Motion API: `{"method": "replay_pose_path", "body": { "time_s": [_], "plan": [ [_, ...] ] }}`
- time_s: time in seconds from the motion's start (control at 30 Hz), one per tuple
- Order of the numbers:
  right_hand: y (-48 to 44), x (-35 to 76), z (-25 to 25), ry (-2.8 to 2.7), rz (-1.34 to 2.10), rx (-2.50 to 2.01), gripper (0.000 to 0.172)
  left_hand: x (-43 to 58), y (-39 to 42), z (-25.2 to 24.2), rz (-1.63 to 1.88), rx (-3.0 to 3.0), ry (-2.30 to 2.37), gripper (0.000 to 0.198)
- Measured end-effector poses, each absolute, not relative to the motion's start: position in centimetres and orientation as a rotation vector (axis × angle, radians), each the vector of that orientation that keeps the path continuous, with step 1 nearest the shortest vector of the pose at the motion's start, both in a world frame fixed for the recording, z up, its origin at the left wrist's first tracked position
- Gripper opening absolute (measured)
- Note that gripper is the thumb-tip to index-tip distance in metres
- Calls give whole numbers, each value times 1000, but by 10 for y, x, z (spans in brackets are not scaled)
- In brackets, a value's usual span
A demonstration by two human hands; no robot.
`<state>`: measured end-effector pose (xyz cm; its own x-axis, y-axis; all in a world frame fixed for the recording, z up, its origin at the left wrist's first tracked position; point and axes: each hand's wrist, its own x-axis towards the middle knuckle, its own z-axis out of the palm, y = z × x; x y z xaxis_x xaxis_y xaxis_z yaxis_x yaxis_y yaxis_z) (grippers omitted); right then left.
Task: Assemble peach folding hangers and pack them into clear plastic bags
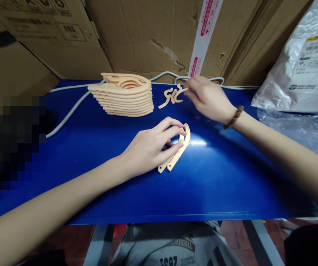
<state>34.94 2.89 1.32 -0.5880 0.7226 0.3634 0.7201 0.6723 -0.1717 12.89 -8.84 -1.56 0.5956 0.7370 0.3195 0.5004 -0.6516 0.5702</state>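
Note:
My left hand [159,146] is closed on a pair of cream plastic hanger arms [178,154], thumb and fingertips on their upper part. The two arms lie side by side at a slant on the blue table, with a small hole at each lower end. Farther back, my right hand [207,96] pinches a curved cream hanger hook [185,91]; its fingers partly hide the hook. Just left of those fingers lie a few loose hooks [167,98], close together on the table. A neat stack of folded cream hangers [125,96] stands at the back, left of the hooks.
The blue table [114,199] backs onto large cardboard boxes [144,37]. A white cable [70,120] runs along its back and down the left side. At the right sits a white plastic parcel bag [300,70] with clear plastic film [294,129] before it.

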Motion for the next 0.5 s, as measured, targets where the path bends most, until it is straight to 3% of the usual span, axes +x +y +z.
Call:
{"method": "replay_pose_path", "body": {
  "time_s": [0.2,0.5],
  "plan": [
    [55,328,-1,-2724,258,-903,42,129,-86,-15,726,2504,996,20],
    [21,337,3,-2606,473,-1071,34,128,-85,-16,733,2657,899,22]
  ]
}}
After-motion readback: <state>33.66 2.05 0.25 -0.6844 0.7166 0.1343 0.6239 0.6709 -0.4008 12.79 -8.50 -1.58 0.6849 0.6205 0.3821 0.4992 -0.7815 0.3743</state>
